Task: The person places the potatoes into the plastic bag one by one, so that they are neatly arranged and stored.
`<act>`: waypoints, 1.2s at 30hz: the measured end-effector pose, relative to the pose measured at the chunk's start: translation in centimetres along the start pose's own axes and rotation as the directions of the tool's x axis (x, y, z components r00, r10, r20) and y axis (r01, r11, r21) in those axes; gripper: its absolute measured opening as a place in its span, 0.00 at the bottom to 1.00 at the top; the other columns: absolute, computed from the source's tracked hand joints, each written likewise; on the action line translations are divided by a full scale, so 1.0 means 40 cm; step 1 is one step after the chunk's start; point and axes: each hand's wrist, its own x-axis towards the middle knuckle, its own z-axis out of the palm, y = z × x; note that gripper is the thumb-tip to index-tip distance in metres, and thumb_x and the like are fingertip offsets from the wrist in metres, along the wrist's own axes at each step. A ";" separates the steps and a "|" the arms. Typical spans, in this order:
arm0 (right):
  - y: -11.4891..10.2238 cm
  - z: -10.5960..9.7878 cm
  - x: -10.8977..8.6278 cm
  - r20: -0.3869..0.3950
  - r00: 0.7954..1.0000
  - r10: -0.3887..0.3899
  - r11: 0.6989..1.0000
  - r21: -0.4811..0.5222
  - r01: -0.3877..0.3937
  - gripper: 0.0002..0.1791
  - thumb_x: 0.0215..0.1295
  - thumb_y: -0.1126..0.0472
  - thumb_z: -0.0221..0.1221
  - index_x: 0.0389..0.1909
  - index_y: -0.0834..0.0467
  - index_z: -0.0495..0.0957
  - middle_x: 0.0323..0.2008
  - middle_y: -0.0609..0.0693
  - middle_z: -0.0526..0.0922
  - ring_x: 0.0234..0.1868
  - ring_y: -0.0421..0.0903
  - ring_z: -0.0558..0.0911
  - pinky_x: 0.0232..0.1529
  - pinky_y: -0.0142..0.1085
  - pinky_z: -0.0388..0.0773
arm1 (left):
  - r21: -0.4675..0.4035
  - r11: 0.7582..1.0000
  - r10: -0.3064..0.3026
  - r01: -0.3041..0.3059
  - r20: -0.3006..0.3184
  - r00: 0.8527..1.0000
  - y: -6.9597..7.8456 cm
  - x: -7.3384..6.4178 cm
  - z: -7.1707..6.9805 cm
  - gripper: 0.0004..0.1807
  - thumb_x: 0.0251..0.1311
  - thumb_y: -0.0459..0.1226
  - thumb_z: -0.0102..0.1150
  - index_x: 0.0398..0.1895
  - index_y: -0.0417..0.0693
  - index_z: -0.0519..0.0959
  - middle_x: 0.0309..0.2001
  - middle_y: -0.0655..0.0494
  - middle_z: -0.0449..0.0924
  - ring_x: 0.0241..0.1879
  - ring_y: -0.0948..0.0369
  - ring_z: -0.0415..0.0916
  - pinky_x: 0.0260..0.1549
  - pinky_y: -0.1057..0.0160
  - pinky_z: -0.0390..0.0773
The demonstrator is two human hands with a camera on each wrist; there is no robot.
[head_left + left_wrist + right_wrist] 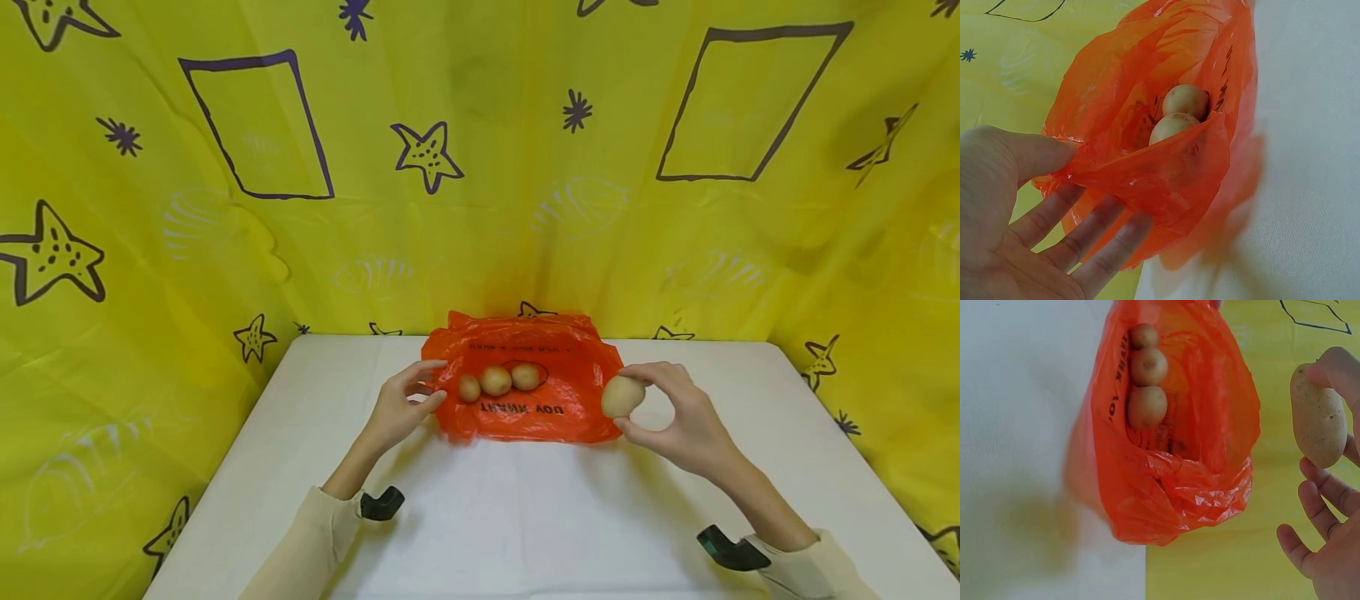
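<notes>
An orange-red plastic bag (577,392) with dark printed lettering lies open-mouthed on the white table. Inside it, three potatoes (496,381) sit in a row; the left wrist view shows two of them, partly behind the bag's near side. My left hand (405,406) pinches the bag's left edge, thumb on the inner side and fingers behind the film (1147,181). At the bag's right side, my right hand (686,425) holds another potato (623,397) between thumb and fingers. That potato (1319,419) looks oblong in the right wrist view, apart from the bag's opening.
A white-covered table (517,517) extends around the bag. Behind and on both sides hangs a yellow curtain (495,250) with starfish and frame drawings. A dark band piece (382,503) sits at the left wrist and a similar one (732,550) at the right.
</notes>
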 end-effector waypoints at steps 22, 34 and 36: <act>-0.032 0.109 0.056 0.078 0.997 -0.004 0.996 0.092 -0.004 0.33 0.44 0.64 0.80 0.56 0.52 0.80 0.51 0.45 0.81 0.51 0.42 0.73 0.47 0.36 0.76 | -0.002 1.000 0.014 -0.014 0.006 1.000 0.001 0.000 0.001 0.22 0.63 0.22 0.63 0.60 0.33 0.77 0.48 0.34 0.83 0.43 0.39 0.82 0.36 0.67 0.84; -0.046 0.219 0.090 0.093 0.995 0.036 0.987 0.156 -0.050 0.31 0.47 0.62 0.78 0.55 0.52 0.81 0.47 0.43 0.82 0.47 0.42 0.74 0.43 0.42 0.75 | 0.000 1.000 0.019 -0.019 0.008 1.000 0.001 0.001 0.001 0.22 0.63 0.22 0.63 0.60 0.33 0.78 0.48 0.35 0.83 0.43 0.40 0.82 0.37 0.65 0.85; -0.046 0.237 0.092 0.106 0.993 0.055 0.983 0.167 -0.072 0.31 0.48 0.61 0.78 0.56 0.53 0.81 0.46 0.42 0.82 0.46 0.42 0.74 0.43 0.42 0.75 | 0.002 1.000 0.018 -0.018 0.009 1.000 0.002 0.002 0.002 0.22 0.63 0.22 0.63 0.60 0.33 0.77 0.48 0.35 0.83 0.44 0.40 0.82 0.38 0.60 0.86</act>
